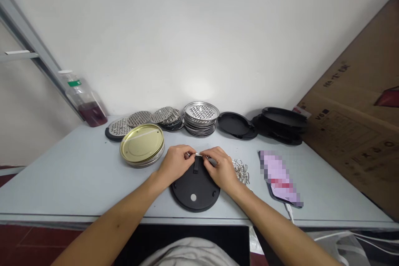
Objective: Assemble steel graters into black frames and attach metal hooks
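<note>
A round black plastic disc (pixel 196 189) lies on the table in front of me, with a slotted tab near its far edge and a pale round spot at its near side. At that far edge my left hand (pixel 179 162) and my right hand (pixel 221 167) meet, both closed in a pinch on a small shiny wire hook (pixel 198 154). Fingers hide most of it, so I cannot tell how it sits on the tab. Just right of my right hand lies a heap of bent wire hooks (pixel 241 170), partly covered by that hand.
Gold-coloured metal lids (pixel 141 143) are stacked at left. Behind stand perforated metal grater discs (pixel 202 112) and black round trays (pixel 237 125). A phone (pixel 280 178) with a cable lies at right, beside a large cardboard box (pixel 358 112). A bottle of dark liquid (pixel 92 112) leans back left.
</note>
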Motion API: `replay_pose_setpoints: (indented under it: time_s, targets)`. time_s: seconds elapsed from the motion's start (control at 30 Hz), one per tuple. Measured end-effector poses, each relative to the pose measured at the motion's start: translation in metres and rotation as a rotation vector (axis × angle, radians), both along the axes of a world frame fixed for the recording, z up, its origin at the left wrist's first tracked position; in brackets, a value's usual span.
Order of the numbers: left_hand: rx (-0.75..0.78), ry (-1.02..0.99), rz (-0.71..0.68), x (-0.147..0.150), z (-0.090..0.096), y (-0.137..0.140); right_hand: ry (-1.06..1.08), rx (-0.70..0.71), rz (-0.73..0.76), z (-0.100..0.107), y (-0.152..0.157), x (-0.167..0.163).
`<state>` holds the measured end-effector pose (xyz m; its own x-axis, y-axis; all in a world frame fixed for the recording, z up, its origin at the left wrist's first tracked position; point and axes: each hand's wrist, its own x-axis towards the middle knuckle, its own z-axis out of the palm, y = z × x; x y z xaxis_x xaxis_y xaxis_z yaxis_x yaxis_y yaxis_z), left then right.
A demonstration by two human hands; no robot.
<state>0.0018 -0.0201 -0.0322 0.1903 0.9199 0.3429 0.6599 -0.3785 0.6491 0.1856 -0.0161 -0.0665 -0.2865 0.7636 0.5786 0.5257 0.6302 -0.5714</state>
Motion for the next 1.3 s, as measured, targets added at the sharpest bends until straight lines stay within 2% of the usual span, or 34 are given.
replay_pose_setpoints:
  time_s: [0.33, 0.53, 0.83, 1.03, 1.3]
  targets:
    - [0.015, -0.064, -0.016, 0.000, -0.009, 0.001, -0.024, -0.040, 0.002, -0.004, 0.001, -0.001]
    - [0.046, 0.011, -0.024, 0.001, -0.005, -0.001, -0.027, -0.051, 0.012, -0.004, 0.002, -0.001]
    - [0.128, 0.115, -0.034, -0.003, -0.015, -0.022, -0.048, -0.065, 0.027, -0.002, 0.000, -0.005]
    - [0.066, 0.185, -0.049, 0.000, -0.012, -0.037, -0.052, -0.055, 0.038, -0.005, -0.001, -0.007]
    - [0.101, 0.139, 0.013, 0.004, -0.023, -0.042, -0.079, -0.054, 0.052, -0.003, 0.001, -0.007]
